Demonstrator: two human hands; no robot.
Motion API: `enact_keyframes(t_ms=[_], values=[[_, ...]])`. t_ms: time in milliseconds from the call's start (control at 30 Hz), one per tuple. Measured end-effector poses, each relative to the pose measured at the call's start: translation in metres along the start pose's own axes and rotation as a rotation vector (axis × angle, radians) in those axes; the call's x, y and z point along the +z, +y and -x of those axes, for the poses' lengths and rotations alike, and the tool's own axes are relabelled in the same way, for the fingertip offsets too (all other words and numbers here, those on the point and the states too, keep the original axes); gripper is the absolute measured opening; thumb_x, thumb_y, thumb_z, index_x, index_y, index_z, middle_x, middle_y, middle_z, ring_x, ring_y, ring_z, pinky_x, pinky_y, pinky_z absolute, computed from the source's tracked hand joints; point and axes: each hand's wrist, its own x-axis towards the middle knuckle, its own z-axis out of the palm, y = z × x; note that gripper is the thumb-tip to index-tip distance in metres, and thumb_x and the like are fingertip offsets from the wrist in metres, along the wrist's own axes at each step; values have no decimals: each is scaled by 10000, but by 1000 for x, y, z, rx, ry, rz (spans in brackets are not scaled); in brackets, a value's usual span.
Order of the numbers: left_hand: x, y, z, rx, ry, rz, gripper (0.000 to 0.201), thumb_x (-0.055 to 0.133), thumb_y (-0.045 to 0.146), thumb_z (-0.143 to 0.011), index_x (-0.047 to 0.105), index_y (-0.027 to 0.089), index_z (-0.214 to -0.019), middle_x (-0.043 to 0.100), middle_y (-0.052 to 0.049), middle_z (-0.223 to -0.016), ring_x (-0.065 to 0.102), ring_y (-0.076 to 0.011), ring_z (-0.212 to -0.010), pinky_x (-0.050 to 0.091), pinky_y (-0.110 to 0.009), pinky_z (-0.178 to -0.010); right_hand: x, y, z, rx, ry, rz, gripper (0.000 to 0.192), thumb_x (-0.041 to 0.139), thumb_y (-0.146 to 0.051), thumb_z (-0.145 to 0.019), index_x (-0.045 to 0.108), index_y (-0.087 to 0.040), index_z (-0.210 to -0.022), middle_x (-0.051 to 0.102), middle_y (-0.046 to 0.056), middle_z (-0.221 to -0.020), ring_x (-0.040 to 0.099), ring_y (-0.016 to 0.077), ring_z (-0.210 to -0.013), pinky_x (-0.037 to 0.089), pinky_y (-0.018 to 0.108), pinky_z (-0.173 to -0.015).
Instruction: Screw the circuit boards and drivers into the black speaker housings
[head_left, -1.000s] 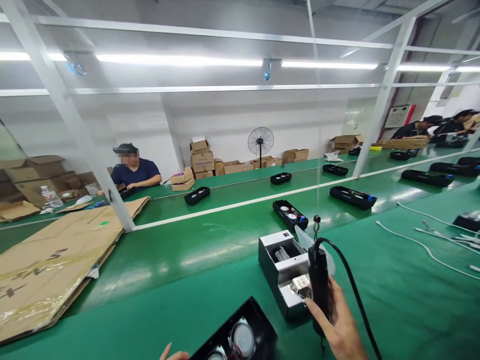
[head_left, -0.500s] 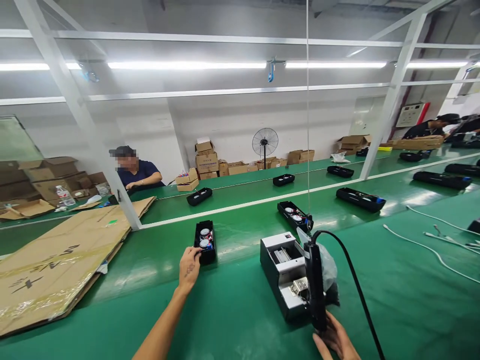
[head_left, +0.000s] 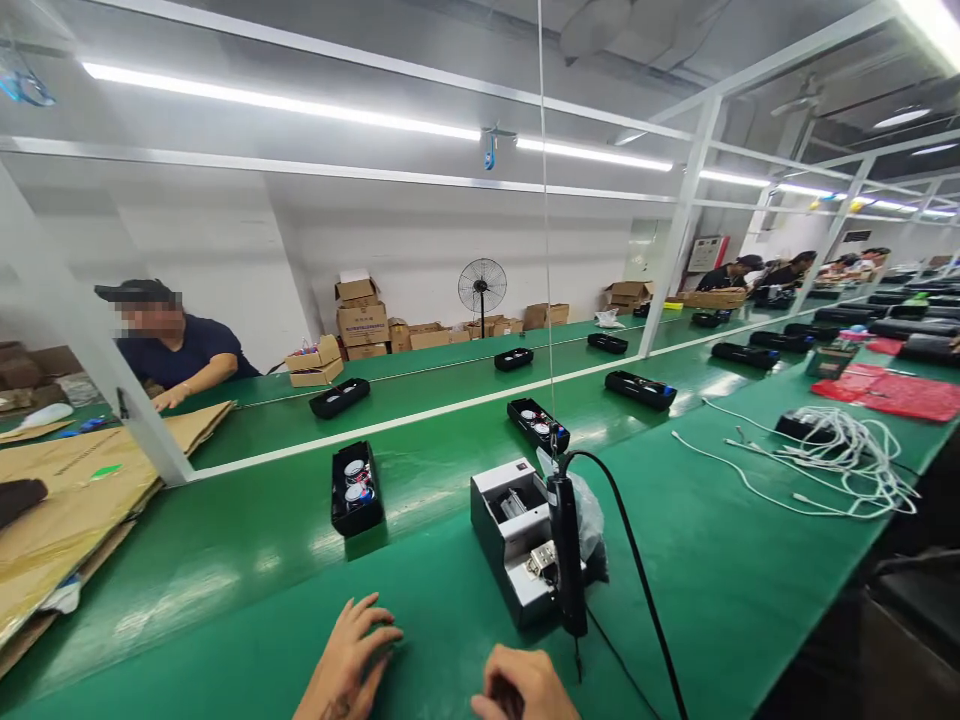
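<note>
My left hand [head_left: 352, 655] is open over the green mat, fingers spread, touching no part. To its right, my right hand [head_left: 525, 685] has curled fingers; its inside is in shadow and I cannot see whether anything is there. An electric screwdriver [head_left: 568, 555] hangs bit-down from a cord, apart from my right hand and just in front of a black-and-white screw feeder [head_left: 499, 545]. Beyond my left hand lies an open black housing [head_left: 345, 520] with two round silver parts and coloured wires inside. A similar black housing [head_left: 541, 428] lies behind the feeder.
Several more black housings lie along the green line, such as one housing [head_left: 640, 390]. Coiled white cables [head_left: 862, 460] and a red plastic sheet [head_left: 900, 395] are at right. Flattened cardboard [head_left: 150, 460] lies left, where a person [head_left: 187, 350] sits. A clear bag [head_left: 589, 515] is beside the feeder.
My left hand has let go of the near black housing and drawn back toward me. My right hand has left the screwdriver and curled its fingers. The view has turned right.
</note>
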Motion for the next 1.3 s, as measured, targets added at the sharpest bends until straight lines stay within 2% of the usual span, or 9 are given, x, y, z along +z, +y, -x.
enact_keyframes(t_ms=[67, 100, 233, 333, 433, 667, 900, 1100, 1300], values=[[14, 5, 12, 123, -53, -149, 212, 707, 457, -1017, 832, 384, -1171, 830, -46, -1240, 735, -299, -1300, 561, -525, -1172, 13, -17, -25, -53, -151, 30, 128, 790, -219, -742, 681, -281, -768, 727, -30, -719, 659, 204, -667, 524, 305, -682], [19, 9, 16, 142, -70, -216, 299, 731, 475, -1004, 795, 405, -1287, 785, -60, -1373, 688, -331, -1370, 520, -583, -1202, 20, -25, -38, -82, -188, 51, 129, 784, -203, -747, 698, -275, -809, 757, -13, -788, 681, 216, -736, 538, 315, -735], [24, 33, 21, -31, -212, -366, 631, 722, 464, -1015, 532, 417, -1614, 495, -111, -1716, 462, -458, -1565, 425, -754, -1211, 43, -39, -79, -132, -251, 54, 221, 760, -129, -739, 747, -241, -929, 798, 57, -1042, 716, 281, -1042, 556, 389, -970], [18, 51, 21, -164, -297, -383, 688, 718, 416, -1029, 451, 411, -1663, 407, -116, -1766, 405, -480, -1595, 481, -751, -1174, 56, -34, -94, -108, -244, -4, 289, 686, -100, -783, 759, -219, -1035, 775, 72, -1064, 730, 261, -1013, 580, 380, -942], [12, 61, 23, -139, -293, -390, 724, 725, 426, -1029, 406, 441, -1678, 354, -96, -1793, 378, -485, -1608, 478, -766, -1173, 63, -23, -94, -92, -206, -53, 327, 643, -122, -830, 751, -192, -1130, 756, 85, -1054, 742, 243, -921, 608, 368, -874], [15, 63, 31, -11, -162, -453, 746, 634, 609, -1047, 357, 400, -1707, 456, -127, -1737, 492, -490, -1525, 553, -759, -1090, 61, -13, -76, -146, -88, -90, 195, 634, -140, -864, 782, -200, -976, 782, 87, -936, 747, 252, -862, 630, 373, -826], [15, 67, 29, 36, -137, -355, 688, 628, 287, -1080, 357, 326, -1711, 461, -115, -1734, 491, -358, -1566, 534, -622, -1189, 60, -12, -76, -165, 50, -129, 237, 583, -235, -967, 803, -203, -1050, 807, 105, -948, 772, 244, -843, 641, 334, -784], [7, 76, 23, 46, -139, -258, 640, 647, 300, -1069, 441, 290, -1675, 505, -138, -1699, 496, -424, -1554, 574, -704, -1100, 61, -9, -75, -158, 20, -109, 255, 573, -265, -978, 805, -185, -1049, 807, 100, -912, 777, 237, -818, 633, 317, -760], [-8, 80, 16, -25, 2, -5, 417, 559, 205, -1103, 628, 292, -1505, 767, -91, -1404, 736, -239, -1316, 521, -599, -1197, 62, -6, -75, -156, -4, -74, 271, 552, -286, -999, 806, -199, -955, 806, 83, -850, 771, 229, -778, 601, 314, -730]])
